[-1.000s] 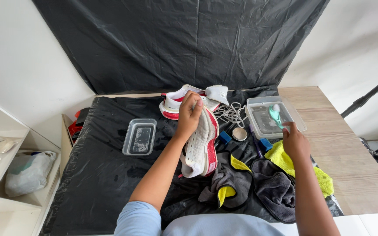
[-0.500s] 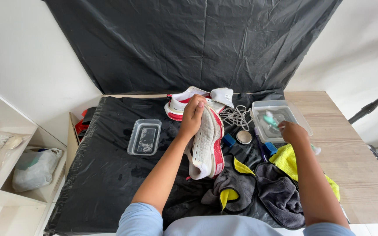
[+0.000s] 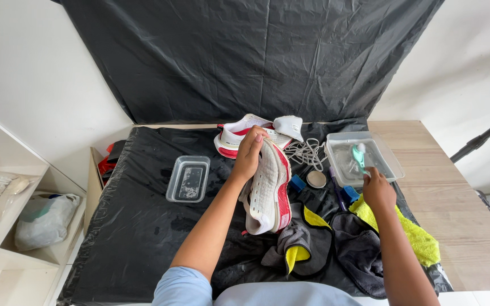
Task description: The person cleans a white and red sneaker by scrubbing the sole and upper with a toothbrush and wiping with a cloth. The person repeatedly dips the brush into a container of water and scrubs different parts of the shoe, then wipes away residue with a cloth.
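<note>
Hands apart: left hand (image 3: 249, 152) grips white-and-red sneaker (image 3: 267, 190), right hand (image 3: 377, 190) holds teal brush (image 3: 360, 155) over clear tray (image 3: 392, 164)

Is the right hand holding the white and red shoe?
No, the left hand holds the shoe; the right hand grips a teal brush.

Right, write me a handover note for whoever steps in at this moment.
Left hand: grips the white-and-red sneaker, held sole-out above the black plastic sheet.
Right hand: holds the teal-headed brush, its head in the clear plastic tray of water.
The second white-and-red sneaker and white laces lie behind; a small empty clear tray sits on the left; grey and yellow cloths lie in front.
Done: laces out, brush wetted. Left: scrubbing, as far as the view shows.
</note>
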